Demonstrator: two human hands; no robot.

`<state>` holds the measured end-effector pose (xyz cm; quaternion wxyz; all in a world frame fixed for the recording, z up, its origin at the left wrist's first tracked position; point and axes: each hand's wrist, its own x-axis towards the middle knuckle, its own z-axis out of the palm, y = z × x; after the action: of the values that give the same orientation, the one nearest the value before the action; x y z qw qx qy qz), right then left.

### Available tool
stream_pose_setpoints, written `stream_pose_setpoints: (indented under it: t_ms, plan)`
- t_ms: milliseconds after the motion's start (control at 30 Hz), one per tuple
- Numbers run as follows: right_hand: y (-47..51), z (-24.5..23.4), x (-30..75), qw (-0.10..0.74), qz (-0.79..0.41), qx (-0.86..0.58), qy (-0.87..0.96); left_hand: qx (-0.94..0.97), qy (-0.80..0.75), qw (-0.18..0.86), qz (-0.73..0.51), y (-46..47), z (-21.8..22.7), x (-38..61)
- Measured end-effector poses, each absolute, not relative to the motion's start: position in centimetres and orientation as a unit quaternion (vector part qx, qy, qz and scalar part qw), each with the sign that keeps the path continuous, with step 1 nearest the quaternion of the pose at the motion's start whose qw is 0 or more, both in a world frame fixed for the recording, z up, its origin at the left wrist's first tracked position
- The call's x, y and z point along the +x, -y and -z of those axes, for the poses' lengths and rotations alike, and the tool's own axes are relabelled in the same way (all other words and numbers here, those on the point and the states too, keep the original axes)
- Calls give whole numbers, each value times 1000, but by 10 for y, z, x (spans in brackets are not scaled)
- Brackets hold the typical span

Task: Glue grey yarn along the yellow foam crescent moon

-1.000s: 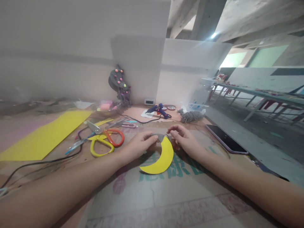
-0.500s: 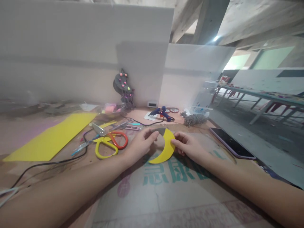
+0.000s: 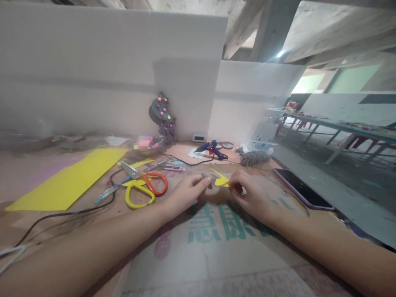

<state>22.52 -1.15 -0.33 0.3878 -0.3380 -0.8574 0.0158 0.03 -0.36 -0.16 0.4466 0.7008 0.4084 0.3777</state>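
Between my hands, above the middle of the table, is a yellow and grey crescent piece (image 3: 221, 180), tilted so that little of its face shows. My left hand (image 3: 193, 189) pinches its grey end between thumb and fingers. On the other side my right hand (image 3: 247, 189) has thumb and fingertips closed on the yellow end. Scissors (image 3: 156, 184) with one red and one yellow handle lie left of my left hand. Beyond the hands a blue glue gun (image 3: 212, 149) rests near a white paper scrap (image 3: 197, 153).
A yellow sheet (image 3: 69, 179) lies at the left, with a black cord (image 3: 62, 213) in front. A phone (image 3: 303, 189) sits near the right edge. Grey yarn (image 3: 255, 157), a pink cutter (image 3: 173, 168) and a dark crescent decoration with pompoms (image 3: 159, 111) are farther back.
The crescent has turned from facing me to nearly edge-on. My right hand has shifted its grip and its fingers are more curled; the left hand still holds the grey end.
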Motion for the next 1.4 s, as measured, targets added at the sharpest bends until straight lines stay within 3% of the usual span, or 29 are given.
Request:
stream_pose_setpoints:
  t_ms: [167,300,533,667,1200,1400]
  plan:
    - [12,3,224,373,42,-324,868,700,-425,419,-392,4,0,1]
    - [17,-5,222,417,59,-367,829,711,-430,354,-430,0,4,-1]
    - [-1,-2,223,503,-160,-478,702,721,-429,327,-434,0,3,-3]
    - [-2,-8,223,473,-257,-488,687,733,-428,318,-422,-1,4,-2]
    - [3,-2,222,376,-373,-498,686,740,-417,334,-408,0,2,-2]
    - [1,1,223,385,-389,-478,687,731,-425,341,-412,-2,5,-3]
